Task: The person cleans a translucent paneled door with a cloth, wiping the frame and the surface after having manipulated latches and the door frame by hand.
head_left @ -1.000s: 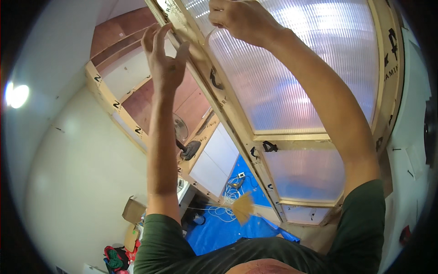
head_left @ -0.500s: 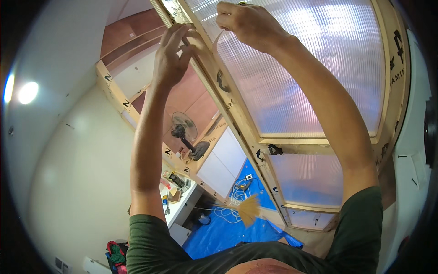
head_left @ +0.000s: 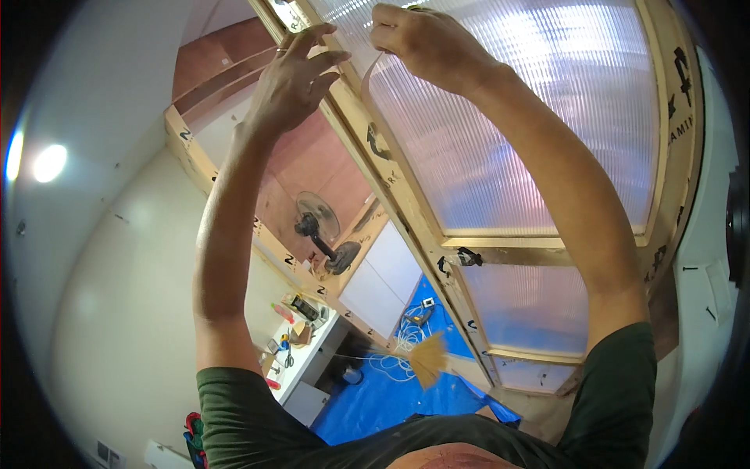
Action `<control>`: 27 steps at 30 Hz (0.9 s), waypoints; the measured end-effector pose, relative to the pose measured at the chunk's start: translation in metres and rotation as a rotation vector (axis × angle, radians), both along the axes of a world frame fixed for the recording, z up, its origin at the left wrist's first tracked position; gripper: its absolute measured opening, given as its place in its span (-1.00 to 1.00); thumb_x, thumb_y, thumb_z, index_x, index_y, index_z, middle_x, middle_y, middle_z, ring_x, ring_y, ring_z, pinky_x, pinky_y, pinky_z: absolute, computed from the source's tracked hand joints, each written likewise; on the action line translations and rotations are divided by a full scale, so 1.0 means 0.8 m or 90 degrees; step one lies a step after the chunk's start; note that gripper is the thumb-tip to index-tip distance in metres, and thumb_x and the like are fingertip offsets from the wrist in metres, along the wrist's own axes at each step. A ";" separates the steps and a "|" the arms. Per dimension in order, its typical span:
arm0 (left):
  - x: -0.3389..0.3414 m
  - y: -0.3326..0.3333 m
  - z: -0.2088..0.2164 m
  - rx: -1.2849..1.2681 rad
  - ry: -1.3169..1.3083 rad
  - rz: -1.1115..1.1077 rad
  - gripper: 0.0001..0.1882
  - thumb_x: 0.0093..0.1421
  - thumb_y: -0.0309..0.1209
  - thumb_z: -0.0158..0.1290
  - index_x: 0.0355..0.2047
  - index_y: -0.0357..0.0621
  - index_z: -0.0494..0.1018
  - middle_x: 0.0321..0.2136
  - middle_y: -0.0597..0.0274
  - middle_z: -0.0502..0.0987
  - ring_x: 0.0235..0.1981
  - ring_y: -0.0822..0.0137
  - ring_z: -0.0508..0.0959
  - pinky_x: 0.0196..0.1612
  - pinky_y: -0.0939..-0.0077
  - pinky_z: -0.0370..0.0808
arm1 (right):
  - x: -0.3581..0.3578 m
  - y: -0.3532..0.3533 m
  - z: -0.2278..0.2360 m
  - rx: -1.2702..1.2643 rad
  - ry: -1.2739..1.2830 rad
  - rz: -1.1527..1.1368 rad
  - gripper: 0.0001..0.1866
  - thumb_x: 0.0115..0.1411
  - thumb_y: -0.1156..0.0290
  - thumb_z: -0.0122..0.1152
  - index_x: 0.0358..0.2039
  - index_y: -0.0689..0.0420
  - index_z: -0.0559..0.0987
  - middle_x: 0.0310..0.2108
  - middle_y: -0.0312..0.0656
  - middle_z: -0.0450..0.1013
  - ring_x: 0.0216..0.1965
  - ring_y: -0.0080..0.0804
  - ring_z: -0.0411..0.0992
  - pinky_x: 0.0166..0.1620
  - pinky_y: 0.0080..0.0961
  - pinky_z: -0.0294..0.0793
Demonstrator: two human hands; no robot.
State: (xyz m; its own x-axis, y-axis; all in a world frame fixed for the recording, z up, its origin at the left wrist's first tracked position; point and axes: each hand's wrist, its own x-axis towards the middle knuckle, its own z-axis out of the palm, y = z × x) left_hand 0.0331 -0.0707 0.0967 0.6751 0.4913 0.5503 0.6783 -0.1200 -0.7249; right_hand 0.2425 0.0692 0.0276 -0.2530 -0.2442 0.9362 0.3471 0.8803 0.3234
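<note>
My left hand [head_left: 295, 82] is raised beside the long edge of a wooden door frame [head_left: 380, 168], its fingers spread and nothing in them. Farther right, my right hand [head_left: 433, 45] is closed in front of a ribbed translucent panel [head_left: 519, 148] set in that frame. A thin tan strip [head_left: 366, 81] hangs in a curve from its pinched fingers and lies along the frame edge. Something yellowish shows just above the knuckles, mostly hidden by the hand. The strip's material cannot be made out.
A black fan [head_left: 316, 227] stands on a wooden ledge beyond the opening. Tools, scissors [head_left: 289, 359] and bottles lie on a white counter [head_left: 303, 361]. Blue sheeting [head_left: 383, 406] covers the floor, with white cable [head_left: 406, 332] coiled on it and a straw-coloured brush or broom head [head_left: 427, 361].
My left hand has come away from the frame edge, its fingers spreading and its forearm swinging left. The right hand stays almost where it was, holding the strip.
</note>
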 end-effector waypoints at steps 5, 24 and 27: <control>0.002 0.000 0.002 -0.004 0.166 0.057 -0.78 0.19 -0.26 0.30 -0.13 0.11 0.68 0.14 0.33 0.51 0.21 0.13 0.41 0.23 0.14 0.42 | 0.014 -0.007 -0.007 -0.010 -0.007 0.036 -0.87 0.26 0.52 0.00 -0.41 0.22 0.50 -0.21 0.02 0.48 -0.12 0.04 0.56 -0.01 -0.12 0.59; 0.047 0.012 0.010 -0.167 0.266 0.060 -0.92 0.12 -0.40 0.31 -0.42 -0.06 0.62 -0.25 0.39 0.53 -0.06 0.25 0.54 0.08 0.27 0.50 | 0.024 0.003 -0.026 0.058 0.007 0.018 -0.86 0.25 0.50 -0.01 -0.42 0.17 0.51 -0.29 -0.04 0.46 -0.20 -0.06 0.57 0.05 -0.16 0.53; 0.031 0.005 0.008 -0.116 0.275 0.064 -0.89 0.11 -0.50 0.29 -0.36 -0.08 0.57 -0.18 0.34 0.54 -0.06 0.19 0.56 0.03 0.26 0.55 | 0.024 0.003 -0.027 0.061 0.017 0.020 -0.87 0.25 0.52 -0.01 -0.41 0.17 0.52 -0.29 -0.06 0.46 -0.20 -0.08 0.57 0.05 -0.17 0.52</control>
State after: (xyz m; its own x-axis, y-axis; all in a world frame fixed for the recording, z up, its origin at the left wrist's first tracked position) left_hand 0.0576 -0.0671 0.1027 0.7668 0.6289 0.1286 0.3345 -0.2205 -0.9163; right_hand 0.2615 0.0720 0.0062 -0.2192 -0.3403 0.9144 0.3291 0.8565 0.3977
